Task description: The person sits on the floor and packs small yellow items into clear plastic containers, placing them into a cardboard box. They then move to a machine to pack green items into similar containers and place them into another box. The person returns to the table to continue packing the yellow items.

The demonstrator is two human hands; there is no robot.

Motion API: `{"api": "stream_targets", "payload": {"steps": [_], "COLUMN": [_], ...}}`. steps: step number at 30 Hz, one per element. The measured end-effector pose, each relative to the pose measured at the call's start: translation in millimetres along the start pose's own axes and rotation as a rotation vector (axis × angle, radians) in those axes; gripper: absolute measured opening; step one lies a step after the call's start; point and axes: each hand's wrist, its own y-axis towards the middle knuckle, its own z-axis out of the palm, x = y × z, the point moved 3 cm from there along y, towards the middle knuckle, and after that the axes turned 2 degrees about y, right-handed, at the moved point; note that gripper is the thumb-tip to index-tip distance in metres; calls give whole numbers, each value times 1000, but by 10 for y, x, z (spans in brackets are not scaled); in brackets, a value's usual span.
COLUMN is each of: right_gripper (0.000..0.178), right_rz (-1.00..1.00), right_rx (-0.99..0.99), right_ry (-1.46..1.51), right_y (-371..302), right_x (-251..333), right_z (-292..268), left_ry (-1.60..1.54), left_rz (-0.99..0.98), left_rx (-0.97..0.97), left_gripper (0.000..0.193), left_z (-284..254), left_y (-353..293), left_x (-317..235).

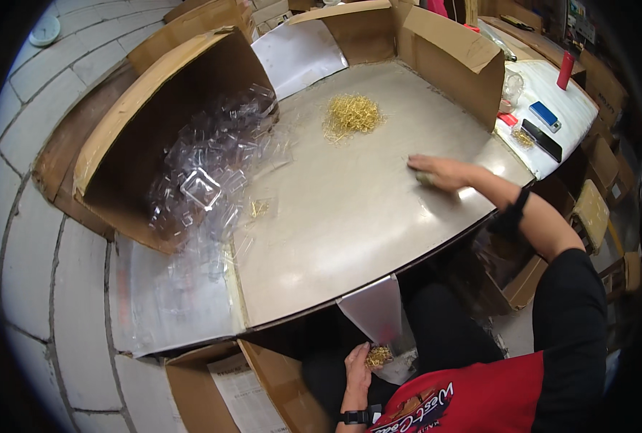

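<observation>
My right hand (440, 173) lies low over the right side of the grey tabletop (321, 238), fingers stretched out to the left and holding nothing visible. Left of it and farther back, a heap of thin gold-coloured metal pieces (353, 115), like pins, rests on the table. Down at my lap, my left hand (357, 368) is closed around the left side of a small clear container of gold pieces (378, 356). This container sits under a whitish chute-like flap (373, 307) hanging from the table's front edge. Its exact shape is hard to make out.
Many clear plastic boxes (202, 187) spill from a cardboard carton (155, 130) on the left. Cardboard walls (451, 54) border the table's back. On the right side surface are a phone (542, 140), a blue object (545, 115) and a red cylinder (565, 70). An open carton (277, 382) stands below left.
</observation>
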Motion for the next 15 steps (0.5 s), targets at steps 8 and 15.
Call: {"api": "stream_targets", "payload": {"steps": [8, 15], "right_gripper": [42, 46], "right_rz": [-45, -303], "right_rx": [-459, -420], "right_ry": [-48, 19], "right_y": [-839, -1133], "right_x": [1073, 1989], "right_z": [749, 1195], "left_ry": [-1, 22], "left_rz": [-19, -46], "left_rx": [108, 73], "left_gripper": [26, 41], "left_z": [178, 455], "left_y": [53, 157], "left_x": [1, -135]}}
